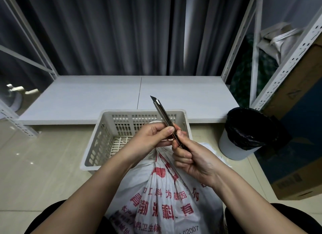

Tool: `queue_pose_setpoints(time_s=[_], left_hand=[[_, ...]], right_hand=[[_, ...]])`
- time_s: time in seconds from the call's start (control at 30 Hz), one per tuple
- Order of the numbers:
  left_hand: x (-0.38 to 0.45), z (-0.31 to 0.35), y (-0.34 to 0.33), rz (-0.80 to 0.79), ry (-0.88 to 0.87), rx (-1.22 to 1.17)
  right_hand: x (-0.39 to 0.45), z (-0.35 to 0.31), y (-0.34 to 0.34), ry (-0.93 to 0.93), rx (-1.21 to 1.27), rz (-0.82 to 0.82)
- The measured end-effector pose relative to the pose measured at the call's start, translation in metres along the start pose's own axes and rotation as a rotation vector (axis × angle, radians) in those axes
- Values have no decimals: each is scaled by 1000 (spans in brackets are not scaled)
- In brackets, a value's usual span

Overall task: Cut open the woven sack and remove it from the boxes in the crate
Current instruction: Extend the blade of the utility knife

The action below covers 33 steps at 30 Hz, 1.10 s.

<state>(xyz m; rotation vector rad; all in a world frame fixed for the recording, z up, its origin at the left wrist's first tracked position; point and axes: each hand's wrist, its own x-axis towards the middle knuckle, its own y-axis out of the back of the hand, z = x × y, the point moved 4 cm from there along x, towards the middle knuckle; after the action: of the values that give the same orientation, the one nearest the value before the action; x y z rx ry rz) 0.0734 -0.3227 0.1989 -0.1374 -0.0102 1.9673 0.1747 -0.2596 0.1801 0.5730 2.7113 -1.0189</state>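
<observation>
Sack (165, 195) stood directly below both hands, its bunched neck rising toward them; right hand (193, 161) gripped the knife (164, 119), left hand (153, 138) pinching it, blade pointing away.

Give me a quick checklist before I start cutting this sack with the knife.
1. Blade out: ok. The utility knife shows a short exposed tip, pointing up and away.
2. Grip: ok. The right hand holds the handle; the left hand pinches the body.
3. Fingers off the blade: ok, both sit well below the tip.
4. Sack in reach: ok. The woven sack sits right under the hands, its top gathered.
5. Sack steadied: not ok, neither hand holds it.
6. Boxes inside, depth under the fabric: cannot tell.
7. Crate position: ok, directly behind the sack.
</observation>
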Motion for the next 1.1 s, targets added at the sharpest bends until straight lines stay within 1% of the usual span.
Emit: queue_pose_setpoints(time_s=[0.1, 0.17, 0.23, 0.27, 0.33, 0.5, 0.57, 0.7, 0.83, 0.9, 1.03, 1.1], left_hand=[[-2, -3, -9, -33, -34, 22], [-5, -6, -19, -74, -34, 49], [-4, -11, -27, -100, -35, 70], [-3, -14, -28, -79, -51, 90], [1, -21, -27, 19, -82, 166], [6, -28, -25, 211, -129, 308], [5, -27, -27, 265, -151, 355], [2, -24, -29, 314, -202, 438], [1, -25, -32, 310, -251, 520], [3, -28, -31, 333, -238, 517], [5, -31, -26, 428, -186, 493], [5, -31, -27, 439, -177, 503]], right_hand=[[4, -2, 7, 37, -126, 71], [4, -5, 10, 88, -236, 132], [5, -5, 9, 137, -292, 183], [6, -4, 8, 158, -296, 201], [8, -1, 5, 189, -291, 225], [12, 3, 4, 201, -344, 306], [10, 3, 2, 218, -319, 326], [6, 1, -1, 227, -277, 327], [3, 0, -2, 212, -272, 349], [2, 0, -3, 197, -267, 361], [3, 2, -2, 146, -289, 387], [5, 3, -1, 121, -288, 385]])
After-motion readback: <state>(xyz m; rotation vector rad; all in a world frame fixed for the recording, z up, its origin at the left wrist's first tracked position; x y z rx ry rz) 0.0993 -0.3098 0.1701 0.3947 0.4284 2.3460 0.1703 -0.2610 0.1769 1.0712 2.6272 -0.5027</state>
